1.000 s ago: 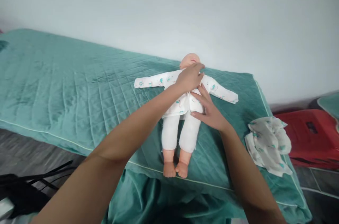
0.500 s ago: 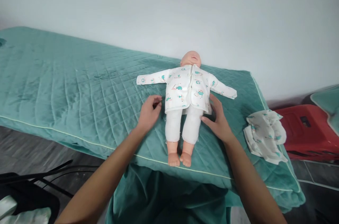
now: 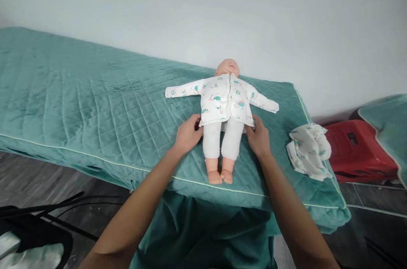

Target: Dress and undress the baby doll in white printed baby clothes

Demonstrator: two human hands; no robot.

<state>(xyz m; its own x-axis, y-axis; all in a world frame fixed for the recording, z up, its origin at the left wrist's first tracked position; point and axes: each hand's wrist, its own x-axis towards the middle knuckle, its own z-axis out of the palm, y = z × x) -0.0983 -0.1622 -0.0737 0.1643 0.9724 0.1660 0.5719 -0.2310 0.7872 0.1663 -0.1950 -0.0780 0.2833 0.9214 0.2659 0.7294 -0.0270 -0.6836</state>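
A baby doll (image 3: pixel 228 67) lies on its back on the green quilted bed cover (image 3: pixel 133 107), its feet toward me and its arms spread. It wears a white printed jacket (image 3: pixel 218 101), closed down the front, above white cloth legs. At the jacket's lower left corner, my left hand (image 3: pixel 189 132) has its fingers closed on the hem. My right hand (image 3: pixel 258 134) pinches the hem at the lower right corner. The jacket's back flap shows a little between the doll's legs.
Folded white printed clothing (image 3: pixel 308 150) lies near the bed's right end. Beyond it is a red plastic object (image 3: pixel 359 150), partly under green fabric. A white wall (image 3: pixel 178 10) runs along the far side. A black frame (image 3: pixel 41 214) stands at lower left.
Both hands have come in to the jacket's lower corners and closed on the hem. The jacket hem looks spread slightly wider. The view has shifted a little.
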